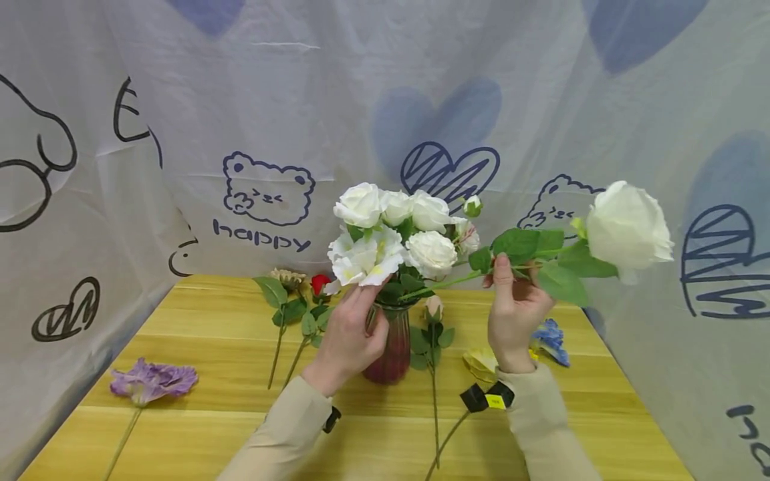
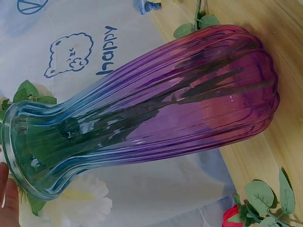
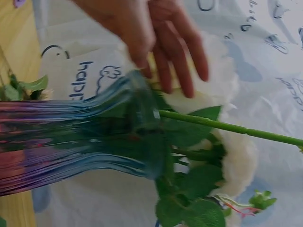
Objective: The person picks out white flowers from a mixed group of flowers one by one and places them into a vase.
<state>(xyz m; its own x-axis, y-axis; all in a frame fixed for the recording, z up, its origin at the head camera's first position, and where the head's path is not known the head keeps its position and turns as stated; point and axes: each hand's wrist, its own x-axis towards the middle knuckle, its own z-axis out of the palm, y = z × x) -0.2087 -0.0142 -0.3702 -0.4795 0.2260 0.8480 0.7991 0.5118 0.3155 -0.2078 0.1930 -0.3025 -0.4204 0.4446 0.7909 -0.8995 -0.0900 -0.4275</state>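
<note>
A ribbed glass vase (image 1: 391, 351), blue-green at the mouth and purple to pink below, stands upright and holds a bunch of white flowers (image 1: 431, 254). My left hand (image 1: 351, 327) is at its mouth; the right wrist view shows those fingers (image 3: 175, 52) loosely extended beside the rim and a white bloom. My right hand (image 1: 519, 310) pinches the stem of a large white rose (image 1: 628, 230), tilted with its bloom out to the right. The rose's green stem (image 3: 246, 131) reaches across to the vase's mouth. Dark stems (image 2: 189, 92) show through the glass.
On the wooden table (image 1: 198, 441) lie a purple flower (image 1: 153, 381), a red rose (image 1: 320, 285), a beige flower (image 1: 287, 277), a pale pink rosebud (image 1: 434, 307), a yellow flower (image 1: 481, 363) and a blue flower (image 1: 550, 341). A printed cloth (image 1: 361, 80) hangs behind and at both sides.
</note>
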